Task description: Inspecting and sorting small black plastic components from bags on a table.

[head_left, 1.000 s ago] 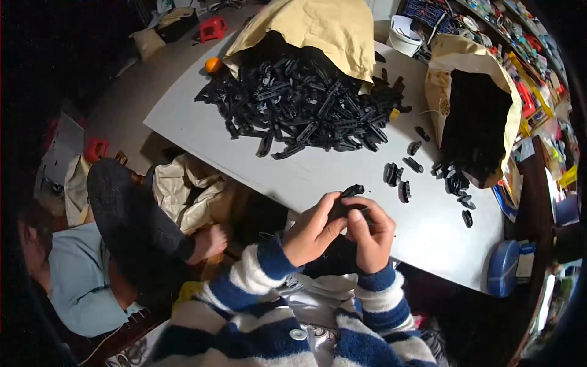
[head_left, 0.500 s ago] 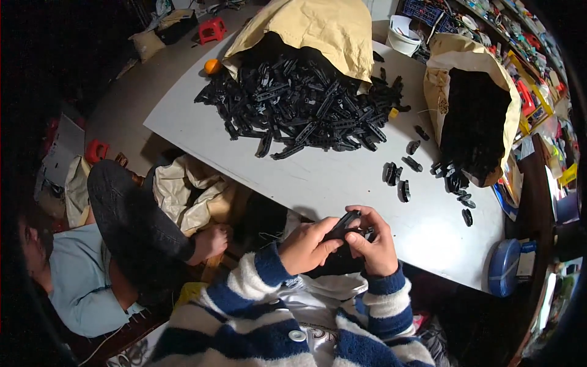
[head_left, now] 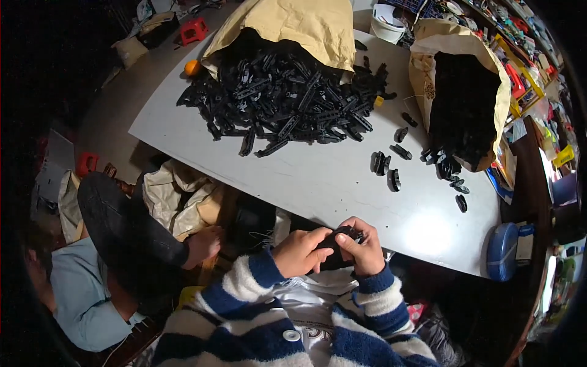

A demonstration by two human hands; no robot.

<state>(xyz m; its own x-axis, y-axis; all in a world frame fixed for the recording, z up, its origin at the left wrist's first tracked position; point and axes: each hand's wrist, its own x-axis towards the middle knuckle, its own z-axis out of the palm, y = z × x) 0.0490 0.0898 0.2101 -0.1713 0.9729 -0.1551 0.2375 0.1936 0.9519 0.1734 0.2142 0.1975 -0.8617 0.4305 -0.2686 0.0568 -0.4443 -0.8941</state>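
Note:
Both hands meet over the near edge of the white table (head_left: pixel 275 177). Between them is a small black plastic part (head_left: pixel 331 241), largely covered by fingers, so its exact kind cannot be made out. My left hand (head_left: pixel 299 252) is closed on the part's left side, thumb and forefinger pinching it. My right hand (head_left: pixel 365 248) grips its other end, with the thumb pressed on top. Farther off, a large pile of long black plastic parts (head_left: pixel 287 110) spills from a tan paper sack (head_left: pixel 287 21). Shorter black pieces (head_left: pixel 400 151) lie scattered to the right of it.
An upright tan sack (head_left: pixel 422 64) with a dark inside stands at the right, black pieces by its mouth. A blue water jug (head_left: pixel 502 251) is at the table's right corner. An orange round object (head_left: pixel 192 67) lies beside the pile. A person (head_left: pixel 92 287) sits at left.
The black part has turned between my fingers, from tilted upward to lying flatter and more covered. My right hand has come slightly lower and closer to the left. The whole view has shifted slightly.

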